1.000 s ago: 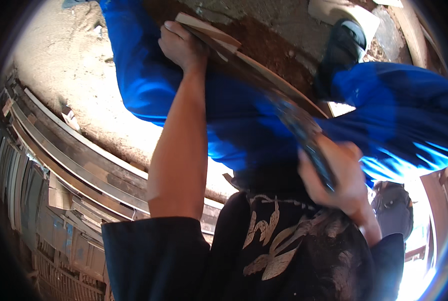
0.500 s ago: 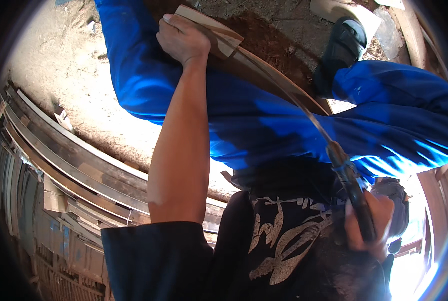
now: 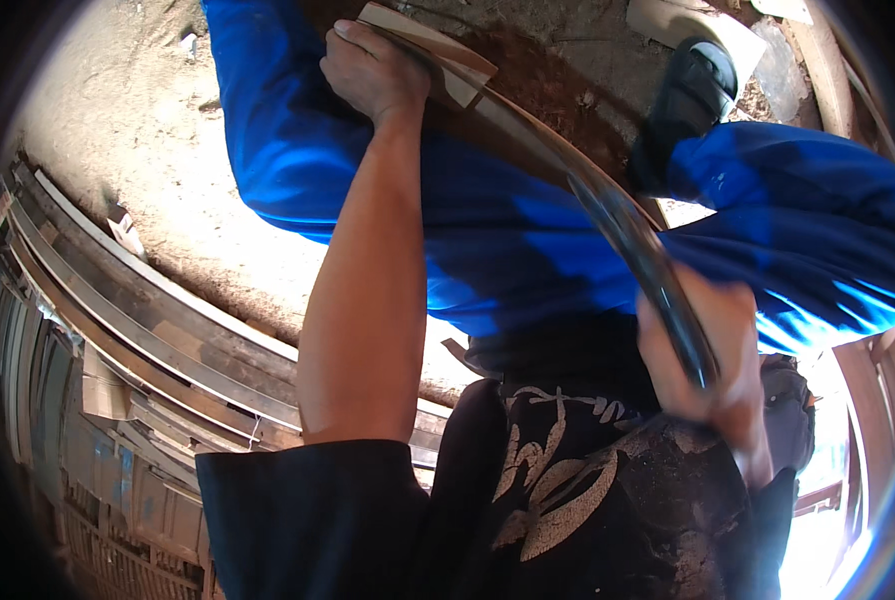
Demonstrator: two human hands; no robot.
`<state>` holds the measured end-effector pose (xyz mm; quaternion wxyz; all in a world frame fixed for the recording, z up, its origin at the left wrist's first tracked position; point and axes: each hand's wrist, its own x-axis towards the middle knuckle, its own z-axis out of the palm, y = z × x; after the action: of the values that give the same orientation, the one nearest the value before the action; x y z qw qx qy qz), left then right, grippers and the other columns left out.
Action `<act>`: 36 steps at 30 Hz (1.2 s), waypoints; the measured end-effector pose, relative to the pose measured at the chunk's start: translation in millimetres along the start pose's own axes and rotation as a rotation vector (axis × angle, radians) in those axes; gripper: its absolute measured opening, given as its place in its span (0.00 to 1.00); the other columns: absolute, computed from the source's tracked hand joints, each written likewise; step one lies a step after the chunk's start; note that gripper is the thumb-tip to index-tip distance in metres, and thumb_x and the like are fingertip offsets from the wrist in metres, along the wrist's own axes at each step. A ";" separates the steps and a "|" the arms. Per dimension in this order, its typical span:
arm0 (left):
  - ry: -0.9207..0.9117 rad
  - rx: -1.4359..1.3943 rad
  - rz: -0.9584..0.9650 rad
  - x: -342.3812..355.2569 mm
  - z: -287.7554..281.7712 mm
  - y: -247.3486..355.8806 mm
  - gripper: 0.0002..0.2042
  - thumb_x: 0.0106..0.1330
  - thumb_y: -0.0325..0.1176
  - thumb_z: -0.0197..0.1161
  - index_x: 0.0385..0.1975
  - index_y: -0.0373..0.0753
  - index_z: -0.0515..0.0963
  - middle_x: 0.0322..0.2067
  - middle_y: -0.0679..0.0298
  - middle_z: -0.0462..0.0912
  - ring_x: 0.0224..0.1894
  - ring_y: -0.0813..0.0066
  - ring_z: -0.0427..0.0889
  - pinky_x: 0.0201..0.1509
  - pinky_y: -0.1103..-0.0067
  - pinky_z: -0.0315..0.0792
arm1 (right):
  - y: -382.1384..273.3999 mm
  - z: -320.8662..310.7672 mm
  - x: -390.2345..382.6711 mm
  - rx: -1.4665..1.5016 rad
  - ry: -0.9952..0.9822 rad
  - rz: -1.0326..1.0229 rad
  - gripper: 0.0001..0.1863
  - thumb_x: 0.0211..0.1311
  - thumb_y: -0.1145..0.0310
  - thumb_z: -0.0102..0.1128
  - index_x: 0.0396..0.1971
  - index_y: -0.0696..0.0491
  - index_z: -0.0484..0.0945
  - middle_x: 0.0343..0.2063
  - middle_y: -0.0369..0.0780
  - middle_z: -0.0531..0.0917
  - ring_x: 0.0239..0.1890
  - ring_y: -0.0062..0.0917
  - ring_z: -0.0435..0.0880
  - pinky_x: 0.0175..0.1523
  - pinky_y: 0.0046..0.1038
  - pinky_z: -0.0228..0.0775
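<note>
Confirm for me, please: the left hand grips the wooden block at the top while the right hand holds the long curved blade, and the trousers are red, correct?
Not quite: the trousers are blue, as the head view shows. The left hand does grip the wooden block, and the right hand does hold the long curved blade.

No packages, labels, signs or screens show anywhere in this view. The only marking is a pale swirling print [image 3: 547, 480] on the dark shirt at the lower middle of the frame, light beige on black, its shape curved like brushstrokes.
</note>
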<state>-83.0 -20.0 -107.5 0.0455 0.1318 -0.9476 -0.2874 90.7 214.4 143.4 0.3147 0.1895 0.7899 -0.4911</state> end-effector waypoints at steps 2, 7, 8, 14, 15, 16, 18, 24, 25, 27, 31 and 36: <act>0.044 0.019 0.016 -2.2 -8.1 -6.7 0.22 0.76 0.44 0.37 0.29 0.32 0.72 0.29 0.42 0.77 0.35 0.39 0.72 0.42 0.53 0.65 | 8.7 8.4 -35.4 -0.143 0.093 0.078 0.07 0.57 0.75 0.62 0.36 0.57 0.81 0.20 0.40 0.82 0.17 0.26 0.79 0.25 0.26 0.70; 0.042 0.110 0.035 -2.2 -2.4 -6.8 0.26 0.74 0.46 0.35 0.31 0.29 0.75 0.28 0.42 0.81 0.34 0.37 0.79 0.42 0.53 0.71 | 3.9 3.4 -11.9 0.106 0.028 0.203 0.02 0.58 0.74 0.63 0.30 0.56 0.81 0.16 0.34 0.78 0.17 0.21 0.77 0.25 0.25 0.67; 0.040 0.100 0.050 -0.5 -3.4 -8.7 0.25 0.75 0.45 0.36 0.30 0.30 0.74 0.28 0.42 0.80 0.34 0.38 0.77 0.42 0.53 0.69 | -0.7 8.0 5.5 0.019 -0.017 0.053 0.03 0.58 0.74 0.63 0.30 0.57 0.80 0.16 0.35 0.78 0.17 0.23 0.77 0.26 0.25 0.67; 0.070 0.018 0.039 -2.1 -3.9 -4.6 0.24 0.75 0.44 0.37 0.28 0.31 0.72 0.28 0.41 0.77 0.34 0.37 0.73 0.42 0.51 0.65 | 7.9 -22.4 -62.8 -0.222 0.116 0.002 0.04 0.55 0.72 0.62 0.28 0.58 0.79 0.15 0.39 0.75 0.17 0.32 0.76 0.26 0.27 0.66; 0.060 0.025 0.037 -1.0 -4.8 -8.3 0.24 0.75 0.44 0.36 0.27 0.31 0.72 0.28 0.41 0.77 0.35 0.37 0.73 0.42 0.51 0.64 | 8.7 -16.2 -44.0 -0.145 0.069 -0.014 0.04 0.55 0.72 0.61 0.27 0.58 0.79 0.15 0.39 0.75 0.17 0.33 0.76 0.26 0.28 0.65; 0.054 0.025 0.037 1.0 0.2 -8.4 0.24 0.75 0.44 0.36 0.27 0.31 0.72 0.28 0.41 0.77 0.35 0.37 0.73 0.42 0.51 0.64 | 8.2 -9.8 -12.3 -0.072 0.027 -0.035 0.05 0.55 0.73 0.61 0.27 0.58 0.80 0.14 0.39 0.75 0.16 0.34 0.76 0.25 0.28 0.64; 0.048 0.012 0.036 5.1 5.1 3.8 0.25 0.75 0.45 0.36 0.28 0.30 0.73 0.28 0.40 0.77 0.35 0.36 0.73 0.42 0.51 0.65 | -4.9 -1.8 20.0 0.049 -0.047 -0.047 0.05 0.55 0.73 0.60 0.26 0.59 0.80 0.14 0.40 0.75 0.16 0.35 0.77 0.24 0.29 0.62; 0.090 0.043 0.038 -5.0 -4.0 0.9 0.25 0.76 0.44 0.35 0.27 0.29 0.74 0.28 0.39 0.78 0.35 0.34 0.74 0.41 0.50 0.66 | 29.2 -9.9 -39.1 -0.389 0.020 -0.227 0.06 0.53 0.77 0.61 0.32 0.60 0.83 0.15 0.42 0.77 0.17 0.33 0.78 0.25 0.31 0.67; 0.074 0.025 0.000 -4.1 -6.9 -2.2 0.25 0.76 0.44 0.35 0.28 0.29 0.74 0.28 0.39 0.78 0.35 0.34 0.75 0.42 0.50 0.66 | 25.6 -3.2 -13.6 -0.259 -0.024 -0.261 0.05 0.53 0.77 0.61 0.31 0.60 0.82 0.16 0.43 0.77 0.17 0.33 0.78 0.25 0.31 0.67; 0.088 0.010 -0.005 7.4 -6.0 0.6 0.25 0.76 0.43 0.35 0.28 0.29 0.74 0.29 0.39 0.79 0.36 0.34 0.75 0.43 0.50 0.66 | 18.9 -4.2 7.2 -0.089 -0.049 -0.191 0.04 0.53 0.77 0.62 0.29 0.60 0.82 0.15 0.44 0.77 0.18 0.34 0.78 0.26 0.32 0.68; 0.046 0.033 0.009 -4.7 -6.6 -2.5 0.25 0.76 0.44 0.35 0.30 0.29 0.73 0.30 0.38 0.79 0.38 0.34 0.74 0.45 0.50 0.65 | 13.7 -23.6 -59.3 -0.188 0.053 0.281 0.05 0.52 0.73 0.63 0.28 0.59 0.80 0.15 0.45 0.76 0.19 0.37 0.78 0.28 0.32 0.68; 0.094 -0.013 0.003 -3.9 -0.3 1.4 0.25 0.76 0.44 0.36 0.30 0.29 0.73 0.31 0.38 0.78 0.38 0.34 0.73 0.45 0.50 0.64 | 37.4 -45.9 -37.4 -0.665 0.338 0.125 0.06 0.51 0.74 0.66 0.29 0.58 0.81 0.29 0.48 0.82 0.27 0.30 0.81 0.31 0.28 0.68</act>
<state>-79.5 -18.0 -106.6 0.0914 0.1435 -0.9427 -0.2869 126.5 272.5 159.0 0.2534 0.2031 0.9339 -0.1494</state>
